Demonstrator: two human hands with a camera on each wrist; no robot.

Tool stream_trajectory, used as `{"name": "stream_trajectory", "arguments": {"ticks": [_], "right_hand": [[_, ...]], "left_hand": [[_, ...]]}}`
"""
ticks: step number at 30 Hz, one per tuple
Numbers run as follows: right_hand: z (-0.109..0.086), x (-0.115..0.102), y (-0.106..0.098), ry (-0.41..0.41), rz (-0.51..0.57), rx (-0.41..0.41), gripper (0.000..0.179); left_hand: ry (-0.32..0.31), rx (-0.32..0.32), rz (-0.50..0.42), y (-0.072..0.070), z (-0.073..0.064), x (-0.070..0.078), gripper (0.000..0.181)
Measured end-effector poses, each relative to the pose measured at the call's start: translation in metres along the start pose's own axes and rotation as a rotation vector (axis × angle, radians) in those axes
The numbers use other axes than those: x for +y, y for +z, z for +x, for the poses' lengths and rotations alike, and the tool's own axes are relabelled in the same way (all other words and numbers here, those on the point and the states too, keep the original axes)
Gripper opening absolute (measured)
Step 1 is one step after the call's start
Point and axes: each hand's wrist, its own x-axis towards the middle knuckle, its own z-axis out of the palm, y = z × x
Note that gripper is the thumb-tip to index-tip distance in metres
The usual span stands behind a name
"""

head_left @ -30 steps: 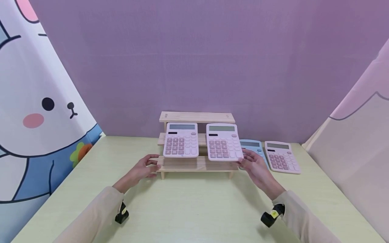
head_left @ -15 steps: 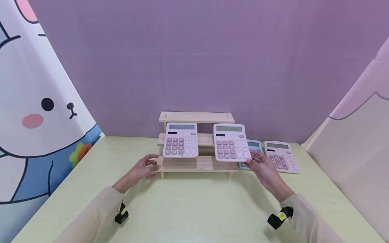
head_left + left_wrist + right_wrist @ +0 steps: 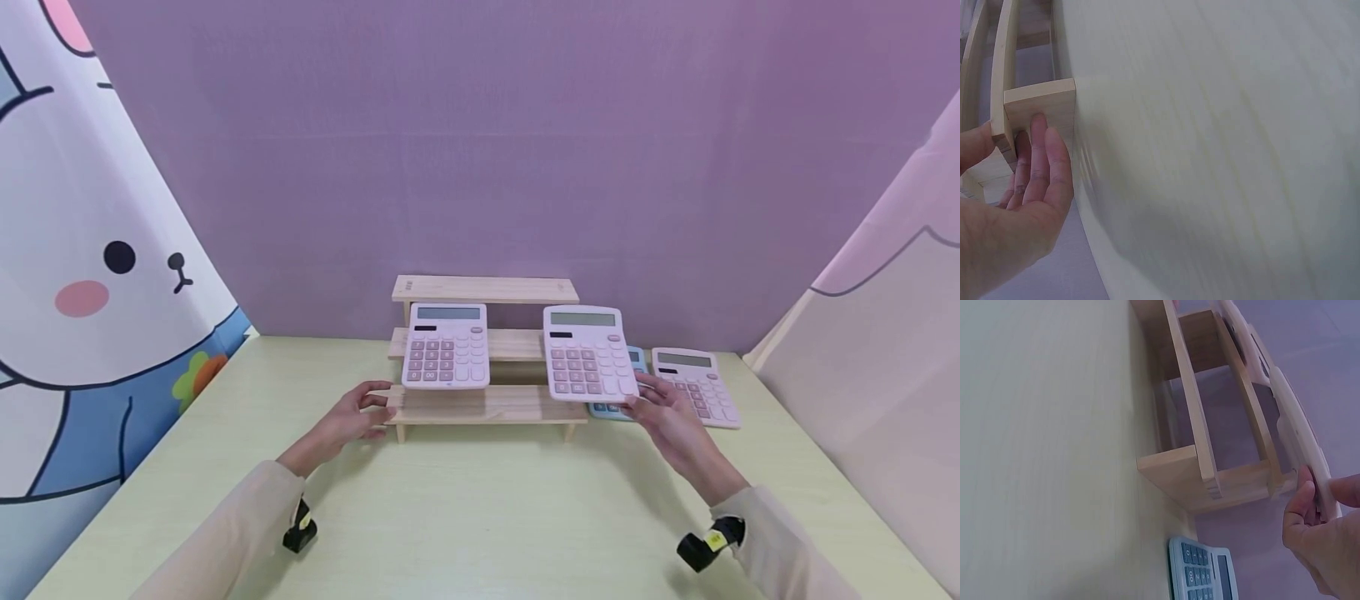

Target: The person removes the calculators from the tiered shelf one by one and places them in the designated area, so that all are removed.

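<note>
A three-tier wooden stand point(image 3: 480, 403) is on the table, with one pink calculator point(image 3: 447, 350) leaning on its left half. At the stand's left end is my left hand point(image 3: 347, 427). In the left wrist view, my left thumb lies against the shelf's end while the fingers point(image 3: 1040, 165) touch the side leg below. My right hand point(image 3: 678, 429) pinches another pink calculator point(image 3: 587, 354) at its lower right corner, thumb on one face and fingers on the other, as the right wrist view shows. This calculator is tilted up, overlapping the stand's right end in the head view.
Right of the stand, a blue calculator point(image 3: 606, 411) lies on the table point(image 3: 480, 517), partly hidden behind the held one. Beside it lies a further pink calculator point(image 3: 723, 408), partly covered by my right hand. A purple cloth backdrop point(image 3: 480, 150) rises behind the stand.
My right hand has carried the pink calculator to the right along the stand, widening the gap to the left one. My left hand has stayed at the stand's left end.
</note>
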Motion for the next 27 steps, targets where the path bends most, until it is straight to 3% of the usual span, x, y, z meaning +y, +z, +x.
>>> {"name": "stream_trajectory", "arguments": {"ticks": [17, 27], "right_hand": [[-0.017, 0.003, -0.027, -0.116, 0.152, -0.043, 0.031], [-0.026, 0.004, -0.041, -0.153, 0.232, -0.083, 0.028]], "left_hand": [[0.002, -0.009, -0.006, 0.000, 0.000, 0.001, 0.056], [0.000, -0.005, -0.013, -0.001, -0.002, 0.001, 0.055]]}}
